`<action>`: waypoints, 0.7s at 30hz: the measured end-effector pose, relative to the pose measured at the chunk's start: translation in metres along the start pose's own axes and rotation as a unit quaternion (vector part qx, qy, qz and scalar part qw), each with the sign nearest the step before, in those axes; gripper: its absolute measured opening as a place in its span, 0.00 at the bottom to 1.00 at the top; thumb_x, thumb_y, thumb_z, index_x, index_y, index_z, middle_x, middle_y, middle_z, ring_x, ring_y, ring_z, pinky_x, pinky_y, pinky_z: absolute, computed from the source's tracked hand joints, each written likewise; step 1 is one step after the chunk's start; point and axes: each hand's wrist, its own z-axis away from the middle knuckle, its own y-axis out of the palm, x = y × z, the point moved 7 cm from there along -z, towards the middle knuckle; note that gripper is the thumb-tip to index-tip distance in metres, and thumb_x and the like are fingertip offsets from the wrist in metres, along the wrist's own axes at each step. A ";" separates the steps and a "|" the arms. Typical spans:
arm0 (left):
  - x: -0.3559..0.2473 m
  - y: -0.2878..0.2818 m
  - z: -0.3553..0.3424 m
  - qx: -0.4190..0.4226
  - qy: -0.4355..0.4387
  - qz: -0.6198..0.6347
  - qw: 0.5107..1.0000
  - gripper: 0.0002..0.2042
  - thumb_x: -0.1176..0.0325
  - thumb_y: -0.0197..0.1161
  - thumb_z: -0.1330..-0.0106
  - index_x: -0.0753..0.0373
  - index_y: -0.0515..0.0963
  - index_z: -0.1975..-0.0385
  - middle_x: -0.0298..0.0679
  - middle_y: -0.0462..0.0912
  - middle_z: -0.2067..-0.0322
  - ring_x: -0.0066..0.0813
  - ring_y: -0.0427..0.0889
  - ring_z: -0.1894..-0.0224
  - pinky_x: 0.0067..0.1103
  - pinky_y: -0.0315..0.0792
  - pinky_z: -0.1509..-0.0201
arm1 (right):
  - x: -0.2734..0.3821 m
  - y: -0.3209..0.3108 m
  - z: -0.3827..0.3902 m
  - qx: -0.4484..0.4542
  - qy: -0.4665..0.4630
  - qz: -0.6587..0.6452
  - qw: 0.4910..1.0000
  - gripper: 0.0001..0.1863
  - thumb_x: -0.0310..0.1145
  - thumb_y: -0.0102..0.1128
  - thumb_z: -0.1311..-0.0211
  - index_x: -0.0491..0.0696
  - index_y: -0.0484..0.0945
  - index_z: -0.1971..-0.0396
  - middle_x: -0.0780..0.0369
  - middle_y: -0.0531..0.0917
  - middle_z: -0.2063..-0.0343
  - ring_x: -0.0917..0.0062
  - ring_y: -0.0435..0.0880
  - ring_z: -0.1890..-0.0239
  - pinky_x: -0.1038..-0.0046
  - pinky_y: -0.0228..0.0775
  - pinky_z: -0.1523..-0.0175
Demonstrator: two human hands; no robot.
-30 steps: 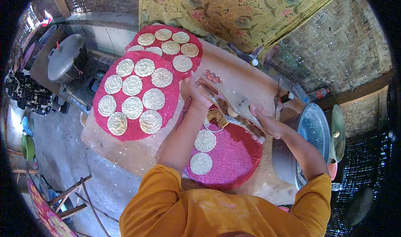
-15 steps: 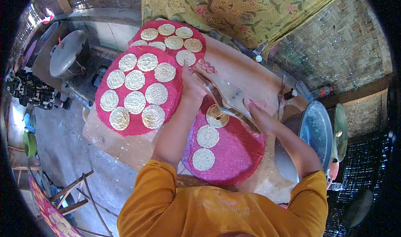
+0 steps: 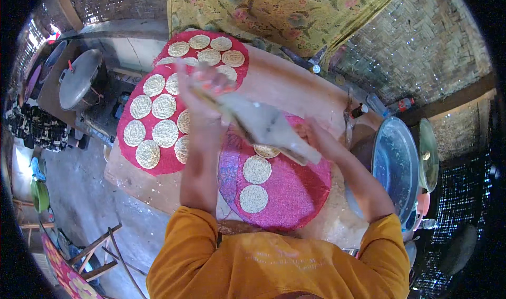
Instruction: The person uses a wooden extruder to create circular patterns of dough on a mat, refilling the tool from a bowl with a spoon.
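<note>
A pale, flat, board-like piece [image 3: 266, 121] is held up at a slant over the table, blurred by motion, so its exact kind is unclear. My left hand [image 3: 203, 90] grips its upper left end, fingers curled round the edge. At the lower right end my right hand [image 3: 319, 136] is closed on it. Beneath lies a pink round cloth-covered mat [image 3: 290, 199] with a purplish left edge. Two pale flat discs [image 3: 257, 170] rest on this mat in full view. Another disc [image 3: 267, 151] shows only partly under the board.
Two more pink mats [image 3: 129, 154], bearing several pale discs, lie at the left and far side of the table [image 3: 295, 80]. A large metal basin [image 3: 395, 167] stands at the right, near bottles [image 3: 406, 105]. A lidded pot [image 3: 81, 80] is at the far left.
Both hands have moved the board; its left end swung left and it now shows its broad pale face. The round shape below it is more covered. The whole view shifted slightly.
</note>
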 end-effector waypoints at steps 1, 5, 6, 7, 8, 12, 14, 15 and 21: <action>-0.015 0.022 0.007 0.037 0.001 -0.014 0.999 0.26 0.42 0.37 0.33 0.54 0.68 0.85 0.29 0.69 0.88 0.25 0.68 0.86 0.26 0.67 0.75 | -0.008 -0.002 -0.008 -0.004 -0.003 -0.004 1.000 0.35 0.64 0.36 0.39 0.43 0.75 0.61 0.58 0.80 0.80 0.73 0.79 0.79 0.70 0.70 0.70; -0.055 0.111 0.058 0.131 -0.037 -0.172 0.976 0.38 0.31 0.20 0.39 0.57 0.66 0.89 0.34 0.66 0.94 0.30 0.66 0.93 0.31 0.67 0.84 | 0.005 0.027 -0.016 -0.124 -0.092 0.471 0.868 0.20 0.47 0.48 0.40 0.45 0.79 0.74 0.53 0.79 0.82 0.64 0.78 0.79 0.62 0.68 0.70; -0.057 0.130 0.074 0.100 0.027 -0.149 0.983 0.39 0.31 0.19 0.40 0.59 0.66 0.90 0.37 0.68 0.94 0.32 0.67 0.93 0.30 0.67 0.85 | 0.009 0.032 -0.014 -0.159 -0.116 0.511 0.837 0.16 0.42 0.48 0.41 0.46 0.79 0.77 0.52 0.77 0.83 0.61 0.78 0.79 0.58 0.66 0.71; -0.056 0.141 0.087 0.092 0.028 -0.186 0.978 0.38 0.32 0.21 0.39 0.59 0.65 0.92 0.37 0.67 0.94 0.30 0.66 0.94 0.27 0.64 0.87 | 0.005 0.032 -0.015 -0.160 -0.118 0.510 0.837 0.16 0.42 0.48 0.41 0.46 0.79 0.77 0.52 0.77 0.83 0.61 0.78 0.79 0.58 0.66 0.71; -0.053 0.148 0.099 0.084 0.025 -0.221 0.971 0.37 0.34 0.23 0.38 0.58 0.64 0.94 0.37 0.66 0.95 0.28 0.65 0.95 0.24 0.62 0.90 | -0.004 0.024 -0.017 -0.183 -0.133 0.509 0.830 0.14 0.40 0.49 0.42 0.47 0.79 0.77 0.50 0.77 0.82 0.58 0.78 0.78 0.58 0.66 0.71; -0.087 0.125 0.157 -0.041 0.046 -0.380 0.923 0.35 0.39 0.30 0.34 0.58 0.61 0.97 0.36 0.62 0.98 0.25 0.61 0.98 0.20 0.56 0.95 | -0.021 0.013 -0.019 -0.222 -0.161 0.478 0.835 0.12 0.38 0.53 0.45 0.46 0.80 0.78 0.49 0.78 0.80 0.57 0.78 0.79 0.59 0.68 0.71; -0.092 0.118 0.179 -0.028 0.049 -0.482 0.874 0.35 0.40 0.30 0.34 0.58 0.62 0.97 0.36 0.61 0.98 0.26 0.61 0.98 0.20 0.54 0.95 | -0.011 0.013 -0.004 -0.232 -0.166 0.440 0.852 0.12 0.38 0.56 0.47 0.45 0.79 0.78 0.50 0.78 0.81 0.59 0.79 0.79 0.61 0.68 0.72; -0.113 0.097 0.199 -0.178 0.120 -0.528 0.822 0.35 0.39 0.30 0.34 0.59 0.63 0.96 0.36 0.62 0.98 0.27 0.61 0.98 0.20 0.55 0.94 | -0.003 0.011 0.008 -0.244 -0.172 0.403 0.865 0.12 0.37 0.58 0.48 0.43 0.79 0.78 0.50 0.78 0.82 0.60 0.79 0.79 0.63 0.68 0.73; -0.102 0.115 0.192 -0.128 0.109 -0.489 0.856 0.36 0.34 0.30 0.37 0.63 0.67 0.89 0.37 0.62 0.97 0.27 0.60 0.98 0.20 0.58 0.94 | -0.046 0.031 0.112 -0.176 -0.020 0.474 0.862 0.12 0.36 0.55 0.45 0.44 0.78 0.80 0.50 0.78 0.81 0.57 0.78 0.79 0.60 0.68 0.72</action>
